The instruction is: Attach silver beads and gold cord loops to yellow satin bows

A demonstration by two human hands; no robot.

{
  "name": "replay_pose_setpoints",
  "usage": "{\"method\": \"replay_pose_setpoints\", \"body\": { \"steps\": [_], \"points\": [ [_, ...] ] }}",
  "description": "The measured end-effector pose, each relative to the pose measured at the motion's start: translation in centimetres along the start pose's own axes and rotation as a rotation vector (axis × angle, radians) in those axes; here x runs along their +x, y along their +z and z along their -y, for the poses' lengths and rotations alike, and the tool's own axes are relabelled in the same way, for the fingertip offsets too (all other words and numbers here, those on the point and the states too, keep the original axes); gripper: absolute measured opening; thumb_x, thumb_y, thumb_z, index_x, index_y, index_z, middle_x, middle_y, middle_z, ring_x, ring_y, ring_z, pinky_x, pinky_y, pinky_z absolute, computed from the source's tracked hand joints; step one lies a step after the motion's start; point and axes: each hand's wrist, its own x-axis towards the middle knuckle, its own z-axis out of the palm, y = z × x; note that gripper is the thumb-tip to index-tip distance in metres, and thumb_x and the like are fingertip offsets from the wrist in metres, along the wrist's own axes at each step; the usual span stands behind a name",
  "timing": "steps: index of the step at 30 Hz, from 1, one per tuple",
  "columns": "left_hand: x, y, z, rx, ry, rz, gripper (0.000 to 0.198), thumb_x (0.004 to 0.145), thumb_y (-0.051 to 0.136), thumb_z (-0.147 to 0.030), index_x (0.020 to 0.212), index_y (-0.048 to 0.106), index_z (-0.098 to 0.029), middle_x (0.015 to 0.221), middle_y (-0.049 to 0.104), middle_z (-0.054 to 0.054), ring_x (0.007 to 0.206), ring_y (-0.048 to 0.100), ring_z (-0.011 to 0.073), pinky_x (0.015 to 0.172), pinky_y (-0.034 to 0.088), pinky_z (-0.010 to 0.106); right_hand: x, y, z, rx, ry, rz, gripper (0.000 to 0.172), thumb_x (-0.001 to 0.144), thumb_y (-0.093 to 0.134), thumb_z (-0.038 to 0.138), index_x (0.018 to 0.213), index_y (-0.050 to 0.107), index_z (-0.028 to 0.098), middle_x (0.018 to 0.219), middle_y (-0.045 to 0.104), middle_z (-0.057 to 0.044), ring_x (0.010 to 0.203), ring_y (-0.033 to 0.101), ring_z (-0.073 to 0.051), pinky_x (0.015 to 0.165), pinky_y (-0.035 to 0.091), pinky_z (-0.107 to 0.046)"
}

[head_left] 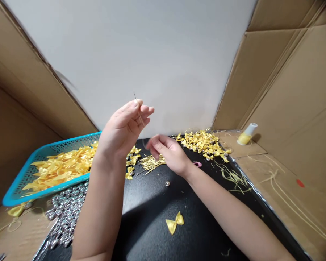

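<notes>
My left hand is raised and pinches a sewing needle between thumb and forefinger, its tip pointing up. Pale thread trails from the needle down across the palm. Lower and to the right, my right hand has its fingers curled together, blurred by motion, with a faint loop of thread at the fingertips. Beneath the hands, a single yellow ribbon bow lies on the black mat. A silver bead rests farther back, below my right hand.
A blue basket of yellow bows stands left, beside many silver beads. Gold twist ties lie mid-mat. Beaded bows are heaped at the back, near thread scraps and a thread spool. Cardboard walls flank the mat.
</notes>
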Motion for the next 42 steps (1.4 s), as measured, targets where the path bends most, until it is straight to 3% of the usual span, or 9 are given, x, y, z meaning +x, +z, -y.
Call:
{"method": "replay_pose_setpoints", "body": {
  "steps": [5,10,14,18,24,28,34,38,42],
  "points": [
    [0.2,-0.5,-0.1,-0.005,0.063,-0.016,0.022,0.088,0.059,-0.010,0.069,0.065,-0.019,0.063,0.068,0.000,0.069,0.071,0.0135,0.061,0.055,0.019,0.2,-2.5,-0.2,-0.188,0.103,0.278,0.028,0.089,0.054,0.037,0.068,0.057,0.019,0.062,0.050,0.005,0.061,0.045,-0.009,0.060,0.036,-0.023],
    [0.5,-1.0,-0.1,-0.036,0.059,-0.011,0.018,0.086,0.063,-0.011,0.070,0.065,-0.019,0.063,0.066,-0.003,0.066,0.070,0.0118,0.060,0.056,0.019,0.3,-5.6,-1.7,-0.587,0.422,0.608,0.019,0.081,0.059,0.016,0.064,0.066,0.017,0.062,0.060,0.004,0.060,0.050,-0.008,0.057,0.035,-0.020],
    [0.6,-0.9,0.1,-0.047,0.047,-0.016,0.023,0.088,0.058,-0.009,0.069,0.066,-0.018,0.062,0.066,-0.002,0.062,0.069,0.0098,0.059,0.055,0.018,0.0,-6.6,-2.5,-0.692,0.510,0.592,0.018,0.074,0.063,0.013,0.057,0.067,0.016,0.051,0.057,0.004,0.051,0.047,-0.008,0.049,0.033,-0.020],
    [0.6,-0.7,0.1,-0.072,0.011,-0.045,0.030,0.092,0.052,-0.008,0.068,0.066,-0.019,0.060,0.067,-0.002,0.058,0.068,0.0083,0.057,0.053,0.016,-0.1,-6.8,-1.7,-0.730,0.474,0.503,0.012,0.071,0.072,0.025,0.081,0.073,0.018,0.069,0.065,0.002,0.058,0.055,-0.011,0.054,0.040,-0.022],
    [0.6,-0.6,-0.1,-0.082,0.000,-0.070,0.031,0.092,0.051,-0.009,0.067,0.066,-0.020,0.061,0.067,-0.003,0.057,0.067,0.0085,0.057,0.052,0.017,0.5,-7.7,0.1,-0.846,0.208,0.003,0.017,0.084,0.060,0.025,0.098,0.063,0.016,0.105,0.062,-0.008,0.088,0.057,-0.016,0.082,0.044,-0.032],
    [0.6,-0.6,-0.1,-0.084,0.001,-0.066,0.028,0.091,0.053,-0.010,0.068,0.066,-0.020,0.062,0.067,-0.002,0.057,0.067,0.0085,0.057,0.052,0.017,0.7,-6.7,0.8,-0.609,0.056,-0.210,0.013,0.084,0.062,0.024,0.096,0.061,0.018,0.101,0.064,-0.007,0.088,0.060,-0.016,0.085,0.047,-0.034],
    [0.7,-0.2,0.8,-0.031,0.002,0.005,0.019,0.085,0.064,-0.011,0.068,0.067,-0.018,0.060,0.065,-0.003,0.051,0.062,0.0061,0.049,0.048,0.013,0.4,-2.1,1.2,0.016,-0.012,0.072,0.017,0.087,0.062,0.029,0.101,0.056,0.023,0.100,0.065,-0.003,0.093,0.060,-0.014,0.087,0.048,-0.031],
    [0.5,0.2,0.9,-0.062,0.002,0.049,0.018,0.084,0.065,-0.008,0.069,0.066,-0.016,0.061,0.063,-0.003,0.039,0.045,0.0005,0.037,0.036,0.009,0.3,-1.1,0.9,0.074,-0.018,0.128,0.027,0.087,0.061,0.044,0.078,0.053,0.019,0.064,0.048,0.005,0.055,0.041,-0.008,0.055,0.038,-0.024],
    [0.4,0.2,-0.3,-0.203,0.015,-0.038,0.030,0.095,0.045,-0.002,0.072,0.060,-0.016,0.055,0.060,-0.003,0.034,0.033,0.0011,0.033,0.028,0.012,0.3,-2.9,1.0,-0.004,0.073,0.247,0.033,0.083,0.063,0.047,0.073,0.057,0.017,0.056,0.041,0.007,0.051,0.033,-0.007,0.050,0.028,-0.023]
  ]
}}
